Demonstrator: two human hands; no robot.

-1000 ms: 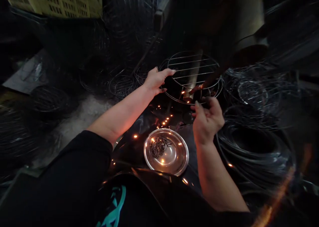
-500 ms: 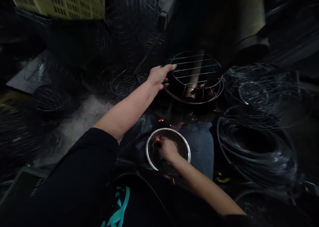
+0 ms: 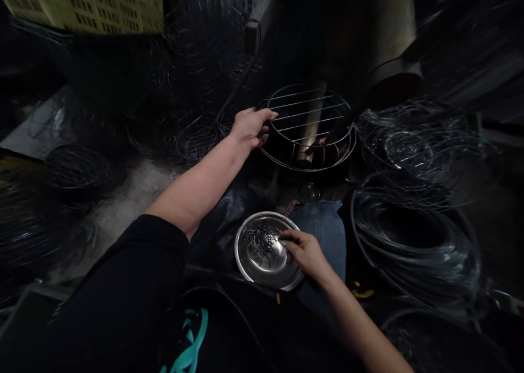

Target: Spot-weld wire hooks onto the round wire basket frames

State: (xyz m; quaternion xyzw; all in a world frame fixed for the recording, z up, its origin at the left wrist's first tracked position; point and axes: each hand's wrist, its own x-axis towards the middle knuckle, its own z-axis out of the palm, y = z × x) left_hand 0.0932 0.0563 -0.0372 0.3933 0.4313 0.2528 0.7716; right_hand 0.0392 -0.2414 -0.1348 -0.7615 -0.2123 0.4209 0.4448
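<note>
Left hand: my left hand [image 3: 249, 127] grips the 9 o'clock edge of the wire rack [image 3: 311, 116], fingers curled over the rim, thumb below.
Right hand: my right hand [image 3: 308, 253] is at the 3 o'clock rim of the steel bowl [image 3: 266, 273], thumb and forefinger pinched on the wire bits [image 3: 260, 241] heaped inside.
Rack place: 12 o'clock from the bowl, well apart from it.
Risk: I judge the pinch could slip because the bits are thin and tangled. The bowl could tip if my wrist leans on its rim. The rack could tilt, held at one edge only.
Hard to see: what the rack rests on is too dark. The wire coils [image 3: 413, 242] at 3 o'clock blur together. One bit pinched or several, can't tell.
</note>
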